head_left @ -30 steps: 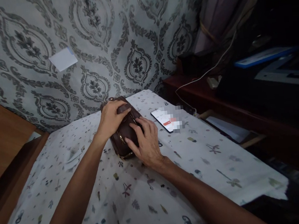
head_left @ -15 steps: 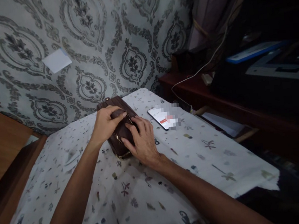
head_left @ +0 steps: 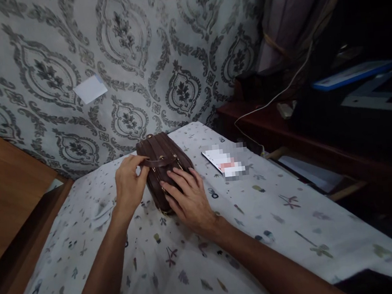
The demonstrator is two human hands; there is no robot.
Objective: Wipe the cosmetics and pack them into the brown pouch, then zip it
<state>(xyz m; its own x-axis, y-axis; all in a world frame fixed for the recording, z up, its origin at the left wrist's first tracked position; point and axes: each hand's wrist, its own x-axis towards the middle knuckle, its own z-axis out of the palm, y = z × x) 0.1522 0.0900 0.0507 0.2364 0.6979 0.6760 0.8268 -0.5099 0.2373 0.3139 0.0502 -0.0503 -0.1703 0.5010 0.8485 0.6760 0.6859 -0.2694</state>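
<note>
**Ana:** Where is the brown bag [head_left: 160,174], and what do your hands have of it?

**Ben:** It sits on the cloth-covered surface [head_left: 260,233], toward the far end, near the patterned wall [head_left: 179,84]. Your left hand [head_left: 128,186] has its fingers pinched together on the left end of the bag's strap [head_left: 156,163]. Your right hand [head_left: 189,203] has its fingers spread over the near right part of the bag, touching it but not closed round anything that shows.

**Ana:** So how far along are you?

**Ben:** Partway, I'd judge. You have the strap in hand, and it reaches across the bag; its right end seems to meet the bag by a gold stud [head_left: 175,157]. You haven't let go of it. Your right fingers partly hide the gold zip [head_left: 180,163], so I can't tell whether it is fully closed, nor how much is left for you.

**Ana:** Any writing you could read?

**Ben:** None. The phone [head_left: 214,157], to the right of your bag and apart from it, is blurred out, with just a red patch showing. The white card [head_left: 90,88] at the wall shows no legible words, and I see no brand on your bag.
</note>
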